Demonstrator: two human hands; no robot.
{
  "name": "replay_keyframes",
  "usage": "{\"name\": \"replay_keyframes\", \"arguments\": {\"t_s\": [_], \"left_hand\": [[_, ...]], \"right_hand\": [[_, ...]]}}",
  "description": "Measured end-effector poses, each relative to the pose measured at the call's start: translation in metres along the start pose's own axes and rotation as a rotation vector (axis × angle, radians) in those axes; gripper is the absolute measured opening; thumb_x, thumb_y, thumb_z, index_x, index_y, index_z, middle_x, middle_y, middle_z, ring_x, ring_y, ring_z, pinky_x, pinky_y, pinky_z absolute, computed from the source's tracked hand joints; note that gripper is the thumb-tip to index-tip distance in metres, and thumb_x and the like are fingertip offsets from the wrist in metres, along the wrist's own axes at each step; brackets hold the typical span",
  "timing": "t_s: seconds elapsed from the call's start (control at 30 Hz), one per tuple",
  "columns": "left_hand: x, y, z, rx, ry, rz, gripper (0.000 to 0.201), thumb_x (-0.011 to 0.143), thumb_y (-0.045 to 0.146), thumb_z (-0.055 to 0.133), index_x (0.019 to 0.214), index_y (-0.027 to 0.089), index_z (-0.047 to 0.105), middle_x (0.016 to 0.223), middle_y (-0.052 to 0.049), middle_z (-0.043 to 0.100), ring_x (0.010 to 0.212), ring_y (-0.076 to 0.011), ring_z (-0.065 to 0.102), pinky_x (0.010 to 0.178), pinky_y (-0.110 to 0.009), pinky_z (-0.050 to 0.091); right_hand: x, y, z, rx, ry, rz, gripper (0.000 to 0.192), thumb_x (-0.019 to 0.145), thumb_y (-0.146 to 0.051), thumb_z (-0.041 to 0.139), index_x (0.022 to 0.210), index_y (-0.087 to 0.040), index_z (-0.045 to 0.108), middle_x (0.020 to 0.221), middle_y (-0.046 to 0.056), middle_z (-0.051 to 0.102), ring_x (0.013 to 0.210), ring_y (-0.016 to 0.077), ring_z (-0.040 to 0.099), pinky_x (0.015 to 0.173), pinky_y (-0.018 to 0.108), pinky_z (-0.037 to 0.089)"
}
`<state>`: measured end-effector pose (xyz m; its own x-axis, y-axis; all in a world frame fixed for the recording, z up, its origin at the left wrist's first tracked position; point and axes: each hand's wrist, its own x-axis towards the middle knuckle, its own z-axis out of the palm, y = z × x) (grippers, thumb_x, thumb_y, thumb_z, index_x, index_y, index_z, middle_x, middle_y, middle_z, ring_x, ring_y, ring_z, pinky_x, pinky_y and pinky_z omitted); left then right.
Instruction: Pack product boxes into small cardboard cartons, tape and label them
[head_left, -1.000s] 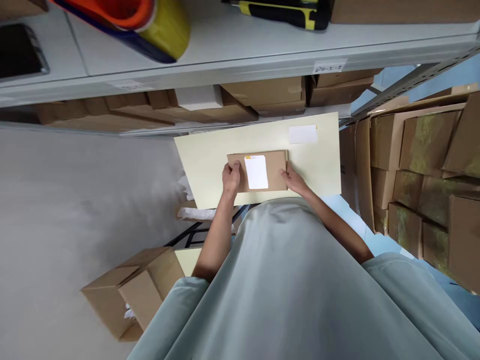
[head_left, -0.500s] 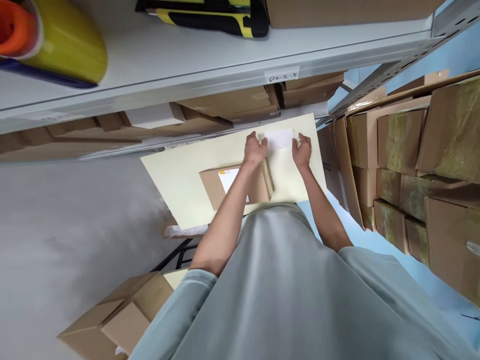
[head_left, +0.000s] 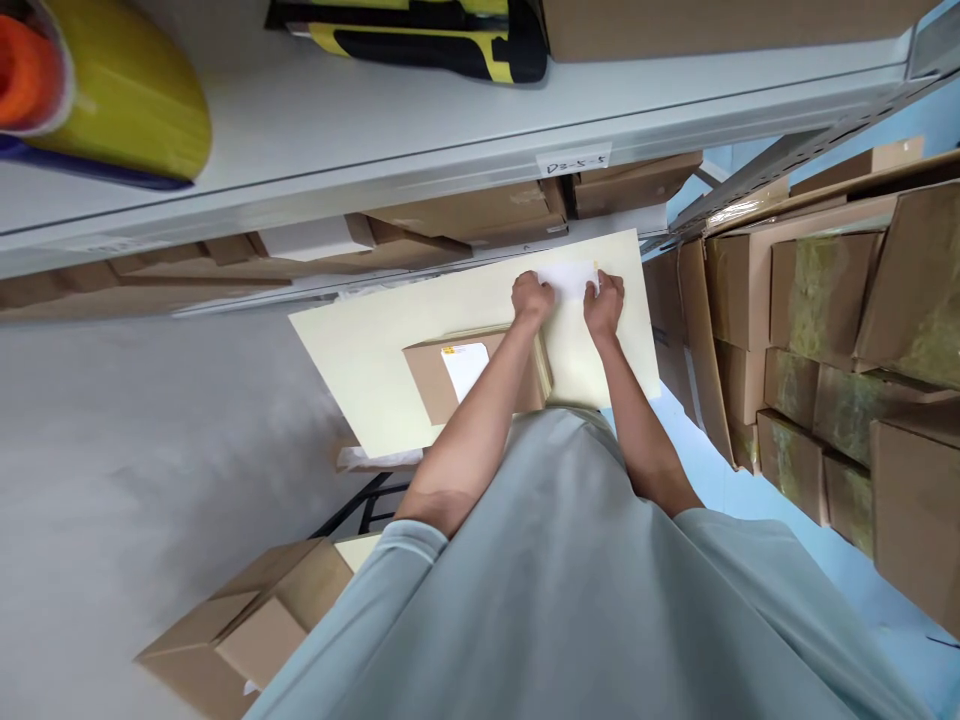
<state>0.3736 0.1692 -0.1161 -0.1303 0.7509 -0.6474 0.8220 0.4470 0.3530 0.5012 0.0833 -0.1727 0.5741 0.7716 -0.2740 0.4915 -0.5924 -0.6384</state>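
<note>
Both hands pinch a white label (head_left: 568, 279) lying at the far end of the pale bench (head_left: 360, 350), the left hand (head_left: 531, 299) with its grip closed on the label's left edge, the right hand (head_left: 604, 305) likewise on its right edge, a labelled cardboard box (head_left: 427, 375) just beside the left forearm.

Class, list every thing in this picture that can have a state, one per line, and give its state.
White label sheet: flat on the cream board, both hands on it.
Left hand: fingers curled at the sheet's left edge.
Right hand: pinching its right edge.
Small labelled box: closed, untouched.
Floor carton: flaps open.
</note>
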Motion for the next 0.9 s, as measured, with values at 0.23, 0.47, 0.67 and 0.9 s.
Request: {"name": "replay_keyframes", "arguments": {"t_s": [0.23, 0.47, 0.67, 0.9], "left_hand": [[-0.022, 0.009, -0.015, -0.165, 0.079, 0.002, 0.013, 0.1, 0.022, 0.07, 0.089, 0.025, 0.075, 0.122, -0.006, 0.087, 0.117, -0.0256, 0.078, 0.109, -0.038, 0.057], [-0.026, 0.017, -0.029, -0.342, -0.05, 0.026, 0.012, 0.094, 0.033, 0.08, 0.091, 0.022, 0.079, 0.093, -0.004, 0.084, 0.095, -0.0223, 0.081, 0.096, -0.034, 0.063], [-0.035, 0.039, -0.032, -0.465, -0.211, 0.19, 0.047, 0.105, 0.063, 0.071, 0.097, 0.018, 0.081, 0.1, -0.01, 0.085, 0.096, -0.0259, 0.083, 0.091, -0.035, 0.066], [-0.034, 0.034, -0.006, 0.211, -0.239, 0.62, 0.052, 0.109, 0.032, 0.06, 0.158, 0.017, 0.069, 0.179, -0.011, 0.054, 0.168, -0.0286, 0.048, 0.141, -0.04, 0.036]], "right_hand": [[0.001, -0.005, -0.003, -0.016, -0.039, -0.008, 0.04, 0.109, -0.018, 0.054, 0.144, -0.009, 0.071, 0.138, 0.023, 0.07, 0.133, 0.0325, 0.066, 0.125, 0.052, 0.053], [-0.015, -0.025, -0.025, 0.039, -0.033, -0.173, 0.057, 0.109, -0.047, 0.068, 0.156, -0.015, 0.062, 0.159, 0.024, 0.062, 0.153, 0.0362, 0.057, 0.133, 0.059, 0.046], [-0.027, -0.032, -0.042, 0.139, -0.082, -0.286, 0.077, 0.099, -0.058, 0.081, 0.16, -0.017, 0.059, 0.164, 0.023, 0.063, 0.157, 0.0365, 0.057, 0.135, 0.058, 0.044], [0.011, -0.005, -0.069, 0.256, 0.134, -0.085, 0.041, 0.112, -0.055, 0.063, 0.129, -0.019, 0.075, 0.127, 0.015, 0.082, 0.122, 0.029, 0.077, 0.117, 0.051, 0.059]]}}
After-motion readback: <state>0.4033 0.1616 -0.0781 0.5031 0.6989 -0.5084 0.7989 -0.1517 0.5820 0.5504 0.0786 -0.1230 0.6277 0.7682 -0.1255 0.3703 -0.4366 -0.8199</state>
